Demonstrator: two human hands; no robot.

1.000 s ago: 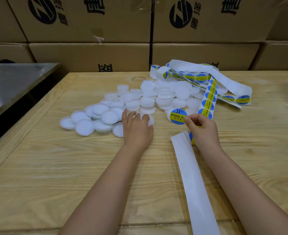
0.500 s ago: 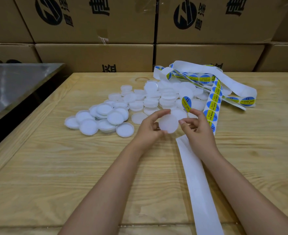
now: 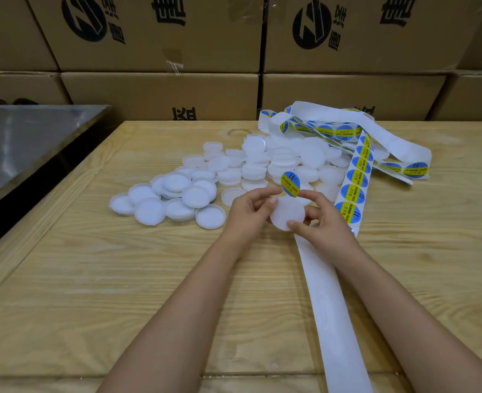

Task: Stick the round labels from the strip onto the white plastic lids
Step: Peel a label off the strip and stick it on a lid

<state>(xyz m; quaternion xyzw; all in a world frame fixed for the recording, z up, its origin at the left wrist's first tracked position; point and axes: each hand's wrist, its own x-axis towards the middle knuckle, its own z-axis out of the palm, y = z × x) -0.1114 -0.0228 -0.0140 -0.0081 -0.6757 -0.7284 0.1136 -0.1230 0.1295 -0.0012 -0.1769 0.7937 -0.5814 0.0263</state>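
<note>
Presently catalogued, front to back. Left hand (image 3: 248, 215): fingers curled, thumb and forefinger pinching the left rim of a round white plastic lid (image 3: 286, 215), which sits between the two hands over the pale wooden table (image 3: 92, 279), flat face up, apparently so that the face is free to take a sticker. Right hand (image 3: 326, 222): thumb braced against the lid's near edge to steady it, while a curled finger carries a round blue-and-yellow label (image 3: 290, 180) by its lower margin; the label stands tilted just above the lid's far edge and is not yet pressed down, judged a hold that keeps the adhesive off the skin while it is centred. Long white backing strip of printed labels (image 3: 356, 177): runs from a loose tangle at the table's far right down to the right hand, placed within reach of the peeling hand. Bare white backing tail (image 3: 327, 293), labels gone: trails toward the viewer beside the right forearm, out of the working area. Heap of unlabelled white plastic lids (image 3: 234, 171): spread just beyond the left hand, near enough for a short reach; none in it shows a label. Brown cardboard cartons with dark printing (image 3: 160, 92): stacked along the table's far edge. Grey metal surface (image 3: 21, 137): to the left, apart from the work.
</note>
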